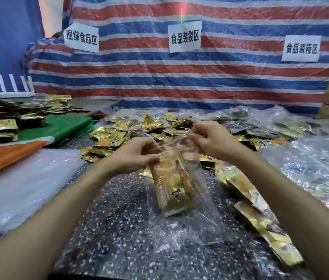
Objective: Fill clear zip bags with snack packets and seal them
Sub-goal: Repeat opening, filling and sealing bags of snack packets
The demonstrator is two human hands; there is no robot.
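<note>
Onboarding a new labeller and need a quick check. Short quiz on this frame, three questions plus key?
1. True or false: the left hand and right hand both pinch the bag at its top.
2. What is inside the bag? A) gold packets B) nothing C) paper signs
3. Fill in: the stack of empty bags lies on the person's ____ side.
Key: 1 true; 2 A; 3 left.
</note>
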